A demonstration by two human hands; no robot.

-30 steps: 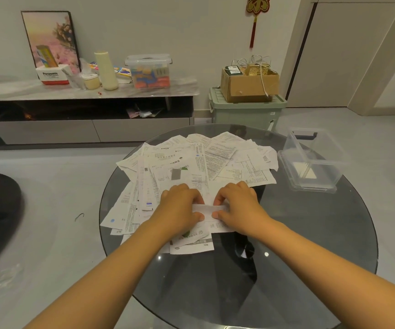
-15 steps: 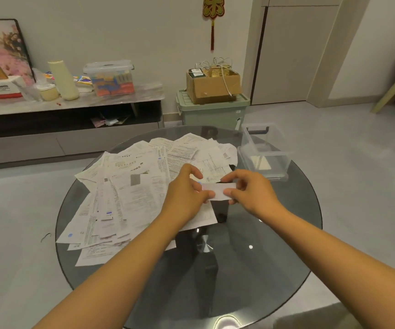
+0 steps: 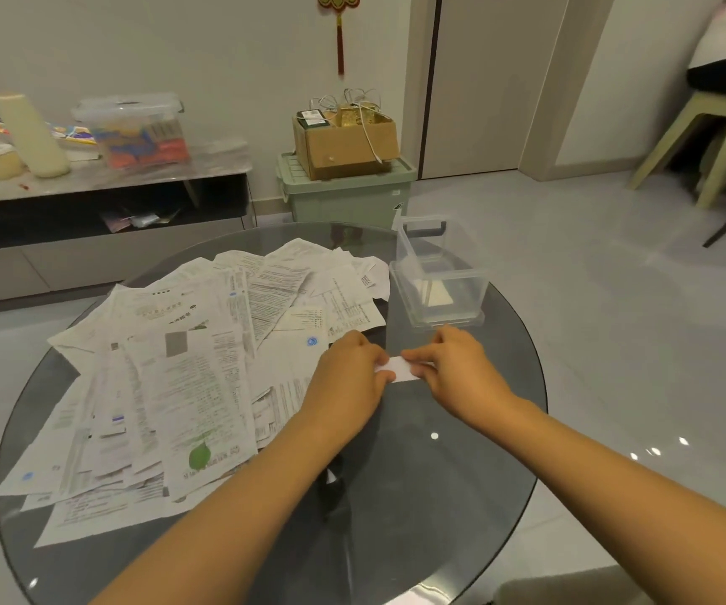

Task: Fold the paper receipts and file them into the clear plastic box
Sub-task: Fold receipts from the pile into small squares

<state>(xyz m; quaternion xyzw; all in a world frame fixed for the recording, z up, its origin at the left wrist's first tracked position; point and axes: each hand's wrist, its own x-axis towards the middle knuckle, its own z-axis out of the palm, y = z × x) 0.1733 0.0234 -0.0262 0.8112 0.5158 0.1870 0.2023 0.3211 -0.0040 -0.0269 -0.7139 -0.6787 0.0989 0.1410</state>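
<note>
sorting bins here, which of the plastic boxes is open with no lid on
The clear plastic box on the glass table; the shelf box and green bin are lidded.

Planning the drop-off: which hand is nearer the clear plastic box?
Right. The right hand sits just below the clear plastic box; the left hand is farther left, by the receipts. Both pinch the folded receipt.

dim, warm indoor light leaves small bright glints on the glass table (image 3: 461, 473) and glossy floor (image 3: 614, 342), while wide-angle distortion bends the edges and the far-right stool (image 3: 692, 137) smears with blur.
</note>
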